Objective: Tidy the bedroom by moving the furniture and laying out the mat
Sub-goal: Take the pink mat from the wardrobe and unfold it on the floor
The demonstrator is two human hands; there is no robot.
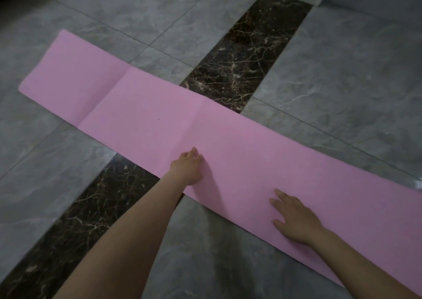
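I see my right hand (294,220) lying flat on the pink mat (141,113), palm down, fingers straight and spread, pointing up and to the left; it grips nothing and only presses on the surface. Its forearm runs back to the lower right corner, crossing the mat's near edge. To its left and farther out, my left hand (187,166) rests on the mat just inside the near edge, arm stretched long from the bottom of the view. Its fingers look loosely bent against the mat, and I cannot tell whether they pinch any of it. Beyond both hands the mat lies unrolled flat on the grey tiled floor (342,74), with fold creases showing past the left hand. It crosses a dark marble strip (249,54) that passes under it beside my left wrist.
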